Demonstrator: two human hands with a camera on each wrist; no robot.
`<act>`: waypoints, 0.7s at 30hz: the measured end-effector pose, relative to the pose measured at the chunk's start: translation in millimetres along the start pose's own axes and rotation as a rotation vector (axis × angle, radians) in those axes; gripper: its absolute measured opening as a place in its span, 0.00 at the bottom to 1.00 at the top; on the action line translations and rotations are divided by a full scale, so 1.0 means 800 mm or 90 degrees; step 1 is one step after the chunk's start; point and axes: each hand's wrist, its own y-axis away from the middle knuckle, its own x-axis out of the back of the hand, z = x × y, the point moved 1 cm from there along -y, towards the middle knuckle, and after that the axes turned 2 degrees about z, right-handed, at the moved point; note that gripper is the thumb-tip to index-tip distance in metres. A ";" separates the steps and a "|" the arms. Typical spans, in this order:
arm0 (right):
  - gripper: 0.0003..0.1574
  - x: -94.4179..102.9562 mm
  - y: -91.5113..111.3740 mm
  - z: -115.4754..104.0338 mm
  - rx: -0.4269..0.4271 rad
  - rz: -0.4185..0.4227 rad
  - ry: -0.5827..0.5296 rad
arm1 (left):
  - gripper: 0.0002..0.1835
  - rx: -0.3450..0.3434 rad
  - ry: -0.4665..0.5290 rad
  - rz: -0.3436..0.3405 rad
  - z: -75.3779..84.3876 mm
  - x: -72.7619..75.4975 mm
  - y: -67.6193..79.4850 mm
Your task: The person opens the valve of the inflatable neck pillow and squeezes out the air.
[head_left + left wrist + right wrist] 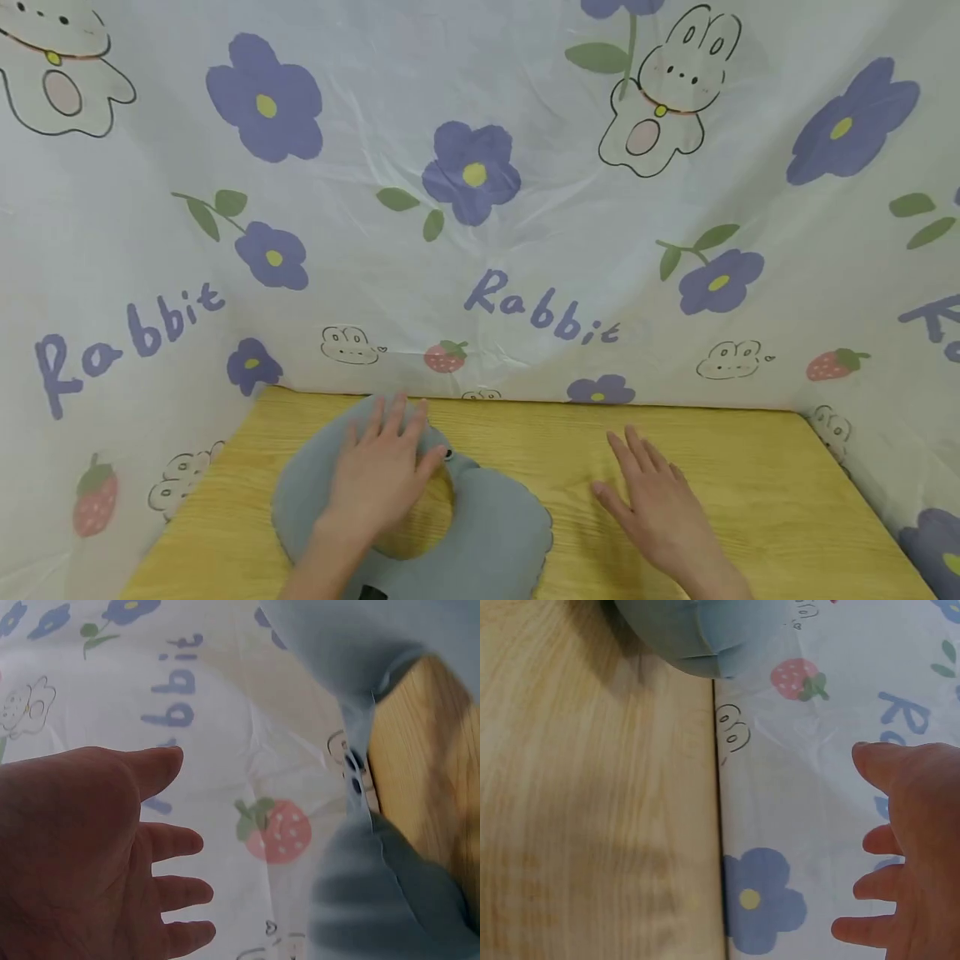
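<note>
A grey-blue U-shaped neck pillow (495,533) lies on the wooden table, left of centre in the head view. Its inner opening shows the wood beneath, and a small dark snap (448,454) sits at the far side where the ends come together. My left hand (382,475) is over the pillow's left part, fingers straight and spread; in the left wrist view that hand looks apart from the fabric. To the pillow's right, my right hand (660,508) hovers over the table with straight fingers and holds nothing. The pillow's near edge runs out of the head view.
The yellowish wooden table (750,483) ends at the back against a white curtain (360,275) printed with rabbits, purple flowers and strawberries. The same cloth rises at the left and right sides. A small black piece (371,593) shows at the bottom edge by the pillow.
</note>
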 end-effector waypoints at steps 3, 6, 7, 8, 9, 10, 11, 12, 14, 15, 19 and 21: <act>0.49 -0.006 0.002 0.000 -0.022 -0.016 -0.029 | 0.38 0.014 0.007 0.001 -0.024 0.003 -0.002; 0.51 -0.013 0.005 -0.001 -0.058 -0.030 -0.060 | 0.38 0.033 0.009 0.000 -0.055 -0.002 -0.010; 0.51 -0.016 0.007 -0.001 -0.071 -0.033 -0.073 | 0.38 0.043 0.012 0.000 -0.066 -0.004 -0.013; 0.51 -0.020 0.008 -0.001 -0.081 -0.034 -0.086 | 0.38 0.053 0.014 0.000 -0.079 -0.006 -0.016; 0.51 -0.023 0.010 -0.001 -0.092 -0.033 -0.099 | 0.37 0.064 0.020 -0.003 -0.091 -0.008 -0.019; 0.51 -0.027 0.013 -0.001 -0.102 -0.031 -0.114 | 0.37 0.073 0.026 -0.009 -0.103 -0.010 -0.022; 0.51 -0.031 0.016 -0.001 -0.112 -0.034 -0.127 | 0.37 0.082 0.034 -0.020 -0.114 -0.011 -0.025; 0.51 -0.035 0.019 -0.002 -0.123 -0.036 -0.140 | 0.37 0.088 0.043 -0.031 -0.125 -0.013 -0.028; 0.49 -0.044 0.024 -0.003 -0.139 -0.044 -0.167 | 0.39 0.091 0.063 -0.056 -0.145 -0.017 -0.034; 0.47 -0.048 0.028 -0.004 -0.151 -0.049 -0.186 | 0.40 0.088 0.075 -0.070 -0.154 -0.019 -0.037; 0.44 -0.067 0.039 -0.013 -0.192 -0.073 -0.302 | 0.44 0.059 0.162 -0.108 -0.184 -0.027 -0.044; 0.44 -0.076 0.045 -0.020 -0.208 -0.077 -0.394 | 0.45 0.054 0.218 -0.120 -0.196 -0.029 -0.045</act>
